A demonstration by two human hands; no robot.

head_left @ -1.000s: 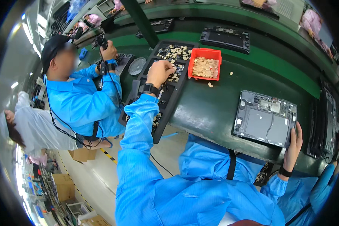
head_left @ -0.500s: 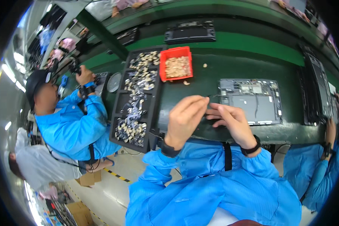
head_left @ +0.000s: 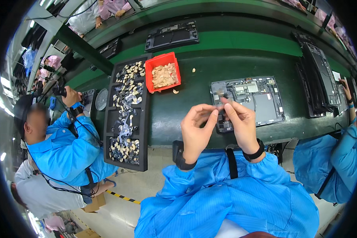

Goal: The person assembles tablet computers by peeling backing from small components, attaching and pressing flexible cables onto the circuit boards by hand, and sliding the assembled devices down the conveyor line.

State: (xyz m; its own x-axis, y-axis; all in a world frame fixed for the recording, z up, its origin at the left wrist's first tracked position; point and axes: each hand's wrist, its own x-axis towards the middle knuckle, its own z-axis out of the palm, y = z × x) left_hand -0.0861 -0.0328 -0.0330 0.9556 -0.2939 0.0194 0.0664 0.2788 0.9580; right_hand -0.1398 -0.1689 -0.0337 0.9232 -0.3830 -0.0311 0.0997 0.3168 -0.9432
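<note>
The left hand [head_left: 197, 129] and the right hand [head_left: 242, 122] meet with thumbs and fingers bent in close. Their tips are blurry, so I cannot tell if they pinch something small. Both hands are above the near left corner of a flat grey gadget with its insides showing [head_left: 261, 104]. This gadget lies on the shiny dark green table [head_left: 166, 121], close to the front edge and right of the middle.

On the table's left part is a long black tray with boxy spaces [head_left: 143, 148]. Its near end sticks out past the table's front edge. Small tan and dark bits [head_left: 123, 150] fill much of it. Just beside the tray's far right corner is a bright red plastic box [head_left: 150, 81], with lots of flat tan pieces [head_left: 164, 75] inside. One curved tan piece [head_left: 175, 91] lies near the box's front edge. A pile of thin dark gadgets [head_left: 315, 81] stands toward the table's right end.
</note>
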